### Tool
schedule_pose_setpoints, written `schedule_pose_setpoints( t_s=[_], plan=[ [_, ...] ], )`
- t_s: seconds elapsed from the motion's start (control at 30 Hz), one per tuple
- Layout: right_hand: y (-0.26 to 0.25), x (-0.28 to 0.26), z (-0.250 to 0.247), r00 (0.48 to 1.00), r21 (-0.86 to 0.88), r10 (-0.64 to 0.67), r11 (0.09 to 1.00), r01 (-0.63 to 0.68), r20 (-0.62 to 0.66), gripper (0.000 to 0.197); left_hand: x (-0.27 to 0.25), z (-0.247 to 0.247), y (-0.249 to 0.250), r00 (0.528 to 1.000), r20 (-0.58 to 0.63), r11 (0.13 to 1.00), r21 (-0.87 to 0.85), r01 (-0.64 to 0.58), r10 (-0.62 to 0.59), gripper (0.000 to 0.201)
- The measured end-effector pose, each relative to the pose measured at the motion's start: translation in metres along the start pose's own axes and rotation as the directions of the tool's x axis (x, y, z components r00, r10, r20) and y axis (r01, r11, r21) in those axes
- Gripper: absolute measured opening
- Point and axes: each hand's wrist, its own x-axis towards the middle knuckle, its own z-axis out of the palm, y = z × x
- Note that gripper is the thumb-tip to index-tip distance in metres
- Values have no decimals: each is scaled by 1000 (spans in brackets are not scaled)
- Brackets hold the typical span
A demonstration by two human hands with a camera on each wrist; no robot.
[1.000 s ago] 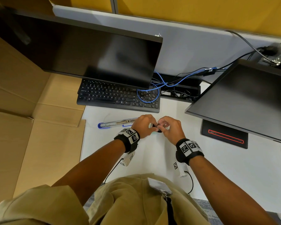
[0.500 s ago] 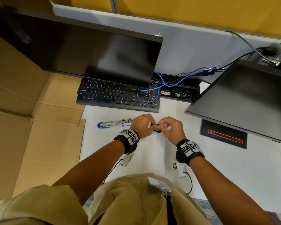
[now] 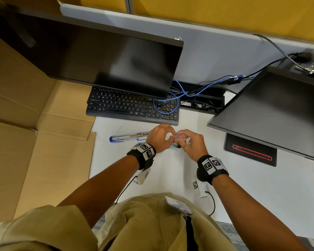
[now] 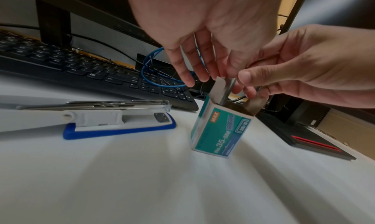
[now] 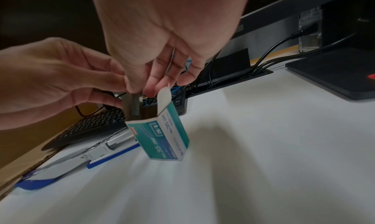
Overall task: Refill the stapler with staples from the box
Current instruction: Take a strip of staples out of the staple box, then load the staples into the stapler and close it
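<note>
Stapler (image 4: 95, 117) lying opened flat on the white desk (image 4: 142, 187), left of both hands, untouched. Nearer the middle, green staple box (image 4: 220, 131) standing on end, tilted, flaps open, directly under the fingers. Left hand (image 3: 160, 137) reaching down over the box mouth, fingertips pinching its left flap. Right hand (image 3: 192, 144) pinching a grey strip of staples (image 4: 228, 91) sticking up out of the box. Farther back, black keyboard (image 3: 132, 107) sitting under a dark monitor (image 3: 101, 53), blue cable (image 3: 168, 104) looping beside it.
</note>
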Motion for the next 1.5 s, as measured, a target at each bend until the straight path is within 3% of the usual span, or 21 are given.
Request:
schedule_pose_setpoints(
  t_s=[0.17, 0.27, 0.4, 0.5, 0.67, 0.8, 0.9, 1.0, 1.1, 1.2, 1.33, 1.43, 1.5],
  plan=[
    [2, 4, -6, 999, -46, -3, 999, 1, -44, 20, 7, -4, 2, 999, -36, 998, -57, -38, 36, 16],
    [4, 5, -7, 995, -80, 41, 996, -48, -87, 43, 8, -6, 4, 998, -50, 994, -100, -33, 29, 14],
    [4, 4, -9, 981, -39, 192, 981, -192, 7, 71, 5, -9, 3, 998, -34, 984, -172, 43, -50, 10],
    [5, 1, -4, 986, -6, 145, 989, -145, 80, 78, -3, -9, 2, 998, 22, 977, -205, 59, -56, 10],
    [8, -3, 4, 988, -147, 66, 988, -45, 142, 68, -14, -4, 6, 991, 131, 981, -191, 34, -9, 8],
    [15, -7, 7, 994, -258, 8, 966, 20, 106, 67, -14, -1, 3, 986, 166, 993, -116, 29, -9, 12],
    [19, -6, 10, 991, -368, -21, 927, 68, 131, 51, -12, -3, 3, 985, 169, 988, -149, 43, -17, 14],
    [21, 3, 13, 997, -425, 4, 905, 30, 77, 40, -12, -11, 2, 991, 121, 973, -215, 86, -61, 11],
    [19, 13, 10, 998, -417, 55, 907, -65, -36, 40, -16, -21, -11, 987, 106, 970, -201, 136, -117, 8],
    [15, 21, 6, 994, -419, 92, 901, -110, -64, 42, -23, -23, -29, 978, 76, 962, -182, 203, -192, 7],
    [-5, 20, 14, 992, -495, -111, 866, 67, -59, 42, -28, -26, -42, 941, 41, 889, -317, 331, -336, 3],
    [-27, 13, 27, 955, -497, -293, 837, 231, -49, 35, -30, -27, -47, 906, 64, 810, -423, 405, -419, 12],
    [-37, 9, 38, 962, -386, -273, 889, 245, -17, 29, -32, -28, -45, 886, 83, 743, -513, 430, -455, 8]
  ],
)
